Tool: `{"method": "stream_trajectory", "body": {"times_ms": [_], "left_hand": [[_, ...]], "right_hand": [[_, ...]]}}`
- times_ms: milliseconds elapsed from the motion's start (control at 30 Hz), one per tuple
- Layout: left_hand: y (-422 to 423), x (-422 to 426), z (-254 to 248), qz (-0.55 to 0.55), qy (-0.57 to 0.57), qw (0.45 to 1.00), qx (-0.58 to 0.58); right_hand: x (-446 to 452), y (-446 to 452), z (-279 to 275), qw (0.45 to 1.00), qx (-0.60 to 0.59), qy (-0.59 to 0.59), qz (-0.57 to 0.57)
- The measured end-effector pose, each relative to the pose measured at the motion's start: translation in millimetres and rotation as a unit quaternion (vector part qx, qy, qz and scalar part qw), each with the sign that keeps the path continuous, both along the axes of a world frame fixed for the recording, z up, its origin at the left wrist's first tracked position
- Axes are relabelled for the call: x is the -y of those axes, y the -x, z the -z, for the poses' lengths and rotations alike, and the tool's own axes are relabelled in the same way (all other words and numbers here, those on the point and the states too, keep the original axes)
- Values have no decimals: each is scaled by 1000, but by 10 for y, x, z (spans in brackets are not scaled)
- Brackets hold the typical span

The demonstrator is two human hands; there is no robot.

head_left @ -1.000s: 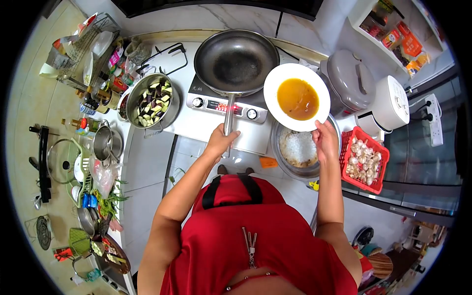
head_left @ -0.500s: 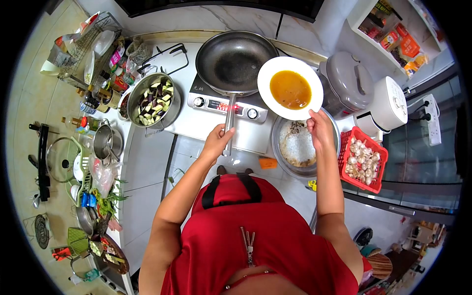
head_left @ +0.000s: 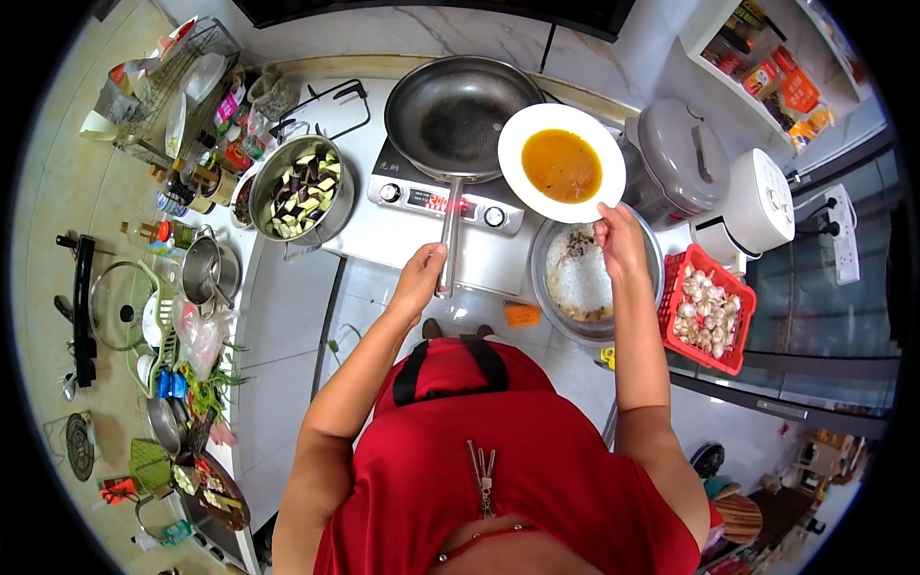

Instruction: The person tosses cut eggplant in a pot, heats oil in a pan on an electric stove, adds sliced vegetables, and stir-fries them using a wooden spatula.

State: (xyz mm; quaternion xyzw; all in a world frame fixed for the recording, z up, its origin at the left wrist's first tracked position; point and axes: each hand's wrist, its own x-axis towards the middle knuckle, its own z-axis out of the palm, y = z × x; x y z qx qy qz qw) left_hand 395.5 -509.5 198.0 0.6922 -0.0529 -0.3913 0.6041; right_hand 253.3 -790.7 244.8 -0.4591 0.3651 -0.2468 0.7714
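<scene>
My left hand [head_left: 419, 280] is closed at the long metal handle of a dark frying pan [head_left: 431, 110]. The pan rests on an induction cooker [head_left: 402, 192] with a lit red display, and no food shows inside it. My right hand [head_left: 623, 240] pinches the near rim of a white plate [head_left: 517, 182] that holds orange-brown liquid [head_left: 562, 166]. The plate hangs in the air just right of the pan, slightly overlapping its edge from my view. Under my right forearm sits a metal basin [head_left: 599, 331] with a whitish, partly brown residue.
Left of the cooker, a metal pot [head_left: 335, 216] holds cut eggplant [head_left: 305, 196]. A red basket [head_left: 743, 350] of garlic stands right, near a grey lidded cooker [head_left: 680, 158] and a white appliance [head_left: 757, 206]. Bottles, racks and bowls crowd the left counter.
The plate has shifted slightly left and up, toward the pan, with my right hand. My left hand stays at the handle.
</scene>
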Motion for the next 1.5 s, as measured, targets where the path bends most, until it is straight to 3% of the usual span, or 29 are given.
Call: {"method": "stream_trajectory", "body": {"times_ms": [433, 1033, 1233, 1500], "left_hand": [[-8, -21, -30, 24, 42, 999, -18], [-34, 61, -46, 48, 17, 997, -52], [44, 103, -10, 7, 46, 999, 20], [-19, 115, 203, 75, -24, 978, 193]], "right_hand": [[125, 11, 64, 1000, 20, -9, 17], [164, 86, 89, 1000, 11, 3, 27], [182, 98, 91, 1000, 16, 3, 24], [177, 75, 68, 999, 10, 1, 30]]}}
